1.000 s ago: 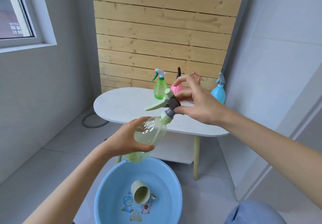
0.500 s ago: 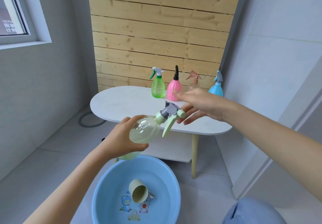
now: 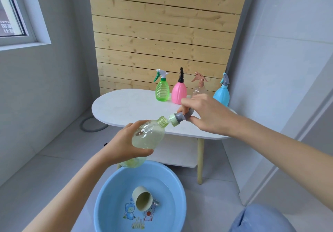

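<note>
Left hand (image 3: 124, 141) is wrapped around the belly of the pale green bottle (image 3: 149, 136), holding it tilted in the air above the blue basin (image 3: 108, 183), just in front of the white table (image 3: 122, 109). Right hand (image 3: 207, 118) has its fingers curled around the spray head (image 3: 181, 119), which is off the neck, right beside the opening. Can't see any label on the bottle. The basin has cartoon animals printed inside, and there's writing in the window (image 3: 7, 28), but it's too blurry to read.
</note>
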The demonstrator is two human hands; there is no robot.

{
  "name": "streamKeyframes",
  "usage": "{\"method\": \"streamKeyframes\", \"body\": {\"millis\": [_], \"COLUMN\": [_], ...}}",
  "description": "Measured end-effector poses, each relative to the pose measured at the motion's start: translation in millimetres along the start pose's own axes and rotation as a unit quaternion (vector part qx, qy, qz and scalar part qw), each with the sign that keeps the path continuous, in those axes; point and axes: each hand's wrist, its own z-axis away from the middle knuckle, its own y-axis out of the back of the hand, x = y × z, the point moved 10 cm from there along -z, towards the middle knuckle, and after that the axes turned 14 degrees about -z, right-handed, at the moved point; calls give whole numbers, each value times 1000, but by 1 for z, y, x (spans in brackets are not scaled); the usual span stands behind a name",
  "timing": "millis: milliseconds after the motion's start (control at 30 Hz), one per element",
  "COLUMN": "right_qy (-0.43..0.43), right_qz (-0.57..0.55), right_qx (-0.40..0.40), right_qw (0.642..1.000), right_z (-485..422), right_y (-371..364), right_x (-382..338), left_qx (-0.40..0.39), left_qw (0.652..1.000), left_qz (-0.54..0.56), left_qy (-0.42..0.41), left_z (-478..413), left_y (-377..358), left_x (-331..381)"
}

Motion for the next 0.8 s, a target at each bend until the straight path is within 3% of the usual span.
{"method": "streamKeyframes", "body": {"millis": [167, 267, 500, 800], "right_qy": [-81, -115, -174, -266], "right_qz": [-23, -47, -56, -136], "right_qx": [33, 13, 21, 77], "right_qw": [996, 992, 983, 951], "right_z": [10, 18, 35, 51], "right_y": [13, 16, 28, 26], "right_x": [31, 38, 54, 104], "left_qx": [41, 52, 17, 16], "left_qw": [998, 996, 985, 981], "left_qz": [-9, -21, -22, -17], "left_qy": [37, 72, 168, 190], "left_z": [-4, -5, -10, -16], "left_y": [3, 2, -14, -16], "left_x": [-15, -26, -57, -60]}}
